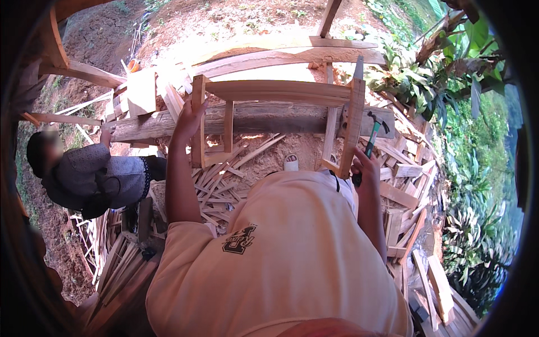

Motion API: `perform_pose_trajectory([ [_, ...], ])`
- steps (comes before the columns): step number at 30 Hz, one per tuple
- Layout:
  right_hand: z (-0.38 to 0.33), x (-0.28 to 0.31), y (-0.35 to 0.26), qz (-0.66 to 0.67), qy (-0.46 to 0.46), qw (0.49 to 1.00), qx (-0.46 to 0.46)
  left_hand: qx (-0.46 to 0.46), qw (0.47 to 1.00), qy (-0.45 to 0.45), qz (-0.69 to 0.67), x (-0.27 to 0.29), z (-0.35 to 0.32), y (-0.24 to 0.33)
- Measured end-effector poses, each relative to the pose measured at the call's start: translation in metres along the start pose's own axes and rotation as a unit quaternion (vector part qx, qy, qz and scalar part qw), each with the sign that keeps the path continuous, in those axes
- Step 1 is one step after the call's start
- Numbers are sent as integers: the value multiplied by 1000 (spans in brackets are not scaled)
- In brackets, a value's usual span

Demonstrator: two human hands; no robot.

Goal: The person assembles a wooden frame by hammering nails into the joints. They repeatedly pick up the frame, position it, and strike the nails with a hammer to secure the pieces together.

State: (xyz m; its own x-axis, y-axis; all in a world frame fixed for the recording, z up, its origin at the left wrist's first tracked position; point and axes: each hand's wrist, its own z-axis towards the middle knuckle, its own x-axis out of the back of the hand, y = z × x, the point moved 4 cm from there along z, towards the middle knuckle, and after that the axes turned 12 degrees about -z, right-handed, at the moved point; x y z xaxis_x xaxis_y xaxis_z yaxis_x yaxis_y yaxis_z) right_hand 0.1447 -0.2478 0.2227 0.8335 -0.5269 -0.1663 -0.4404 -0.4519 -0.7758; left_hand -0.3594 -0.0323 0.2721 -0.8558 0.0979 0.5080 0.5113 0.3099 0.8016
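Observation:
A pale wooden frame (275, 90) with upright posts and cross rails, like part of a stool or chair, stands upright in front of me. My left hand (191, 119) is closed on its left post. On the other side, my right hand (366, 167) grips a claw hammer (373, 138) with a green and black handle, its metal head pointing up and away. The fingers of that hand are close against the frame's right post; whether they also touch it I cannot tell. Behind the frame lies a thick weathered beam (252, 117).
A grey pointed blade (358, 68) shows beyond the right post. Offcuts (216, 194) litter the ground, with a wood pile (401, 194) at right. Another person (106, 174) is at left, one hand near the beam. Long planks (281, 59) lie farther back; plants grow at right.

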Motion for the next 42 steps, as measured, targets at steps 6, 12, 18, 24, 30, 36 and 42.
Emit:
perform_pose_trajectory([
  [6, 14, 4, 1, 23, -31, 999, -16, 122, 966, -1, -229, 27, -55, -55],
  [12, 20, 11, -3, 67, -39, 996, -43, -29, 932, -60, -355, 3, -97, -190],
  [18, 25, 43, 19, 21, -55, 998, -23, 13, 988, 23, -155, -79, -126, -242],
  [24, -3, 41, 38, -98, -118, 988, 6, -56, 978, 181, -89, -110, -109, -215],
  [30, -13, 30, 43, -207, -161, 965, 25, -131, 957, 243, -90, -113, -110, -206],
  [36, -21, 2, 33, -203, -51, 977, 42, -145, 968, 207, 1, -105, -107, -205],
  [42, 27, 18, 8, -126, -53, 985, 103, -217, 951, 218, -31, -90, -89, -170],
])
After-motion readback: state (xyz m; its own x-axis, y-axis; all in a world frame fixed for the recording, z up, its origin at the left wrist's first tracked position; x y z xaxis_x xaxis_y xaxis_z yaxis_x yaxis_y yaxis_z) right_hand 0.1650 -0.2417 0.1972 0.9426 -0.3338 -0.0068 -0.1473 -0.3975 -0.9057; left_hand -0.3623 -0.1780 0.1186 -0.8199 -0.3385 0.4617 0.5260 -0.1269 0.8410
